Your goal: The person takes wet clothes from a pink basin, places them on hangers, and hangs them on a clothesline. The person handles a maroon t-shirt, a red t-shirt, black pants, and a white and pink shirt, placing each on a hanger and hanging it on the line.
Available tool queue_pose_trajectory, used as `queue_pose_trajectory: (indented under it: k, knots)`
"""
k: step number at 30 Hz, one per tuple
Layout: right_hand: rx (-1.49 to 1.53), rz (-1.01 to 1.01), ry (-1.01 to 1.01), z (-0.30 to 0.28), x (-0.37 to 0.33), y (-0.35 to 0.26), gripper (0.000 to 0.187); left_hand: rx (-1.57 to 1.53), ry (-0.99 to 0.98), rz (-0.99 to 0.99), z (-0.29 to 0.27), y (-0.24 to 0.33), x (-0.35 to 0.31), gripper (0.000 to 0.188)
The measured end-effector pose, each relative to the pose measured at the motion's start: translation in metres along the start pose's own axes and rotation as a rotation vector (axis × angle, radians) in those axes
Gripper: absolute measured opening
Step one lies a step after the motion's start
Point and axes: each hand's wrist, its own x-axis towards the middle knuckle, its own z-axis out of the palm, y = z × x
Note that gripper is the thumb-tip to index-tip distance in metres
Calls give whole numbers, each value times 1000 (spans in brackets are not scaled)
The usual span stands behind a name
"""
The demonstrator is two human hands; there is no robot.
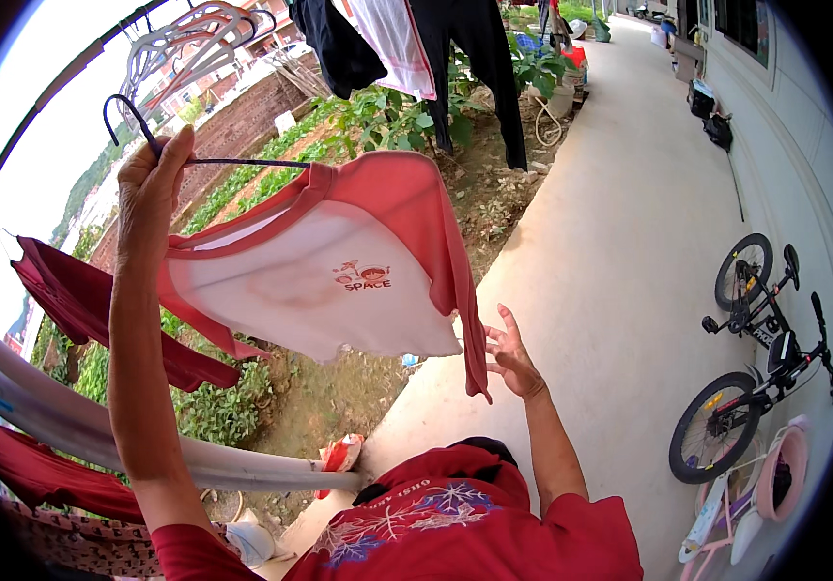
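Observation:
My left hand (152, 184) is raised and closed around the neck of a dark clothes hanger (247, 163), just below its hook. A white shirt with red sleeves and collar (339, 261) hangs from that hanger, tilted, with a small red print on its chest. Beside the shirt's right sleeve is my right hand (515, 358), its fingers spread. Whether its fingertips touch the sleeve cannot be made out; it grips nothing.
Several empty hangers (194, 48) hang from a rail at upper left. Dark trousers (475, 68) and dark red garments (116, 310) hang nearby. A pale pole (232, 465) crosses at lower left. Right of the concrete path (610, 261), a black bicycle (755, 358) stands by the wall.

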Motion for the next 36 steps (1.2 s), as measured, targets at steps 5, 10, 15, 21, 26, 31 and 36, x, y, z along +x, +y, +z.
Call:
queue_pose_trajectory:
  k: [5,10,15,21,26,31,36]
  knots:
    - [-303,-138,91,24,27,32,118,13,-13,34,7,-1,6,28]
    - [-390,-190,277,39,49,51,107,72,20,-3,-2,0,6,29]
    - [-699,-430,547,34,74,64,78,95,53,-20,-7,-6,5,28]
    - [-675,-550,663,3,72,68,38,31,38,-120,-16,-15,-4,28]
    - [-370,-251,274,-19,25,-19,11,-39,69,-170,-39,-37,-28,31]
    - [-101,-460,326,-49,-38,-97,15,-40,125,-206,-51,-85,-53,36]
    - [-124,-538,466,-40,-39,-116,19,-107,100,-202,-41,-103,-70,36]
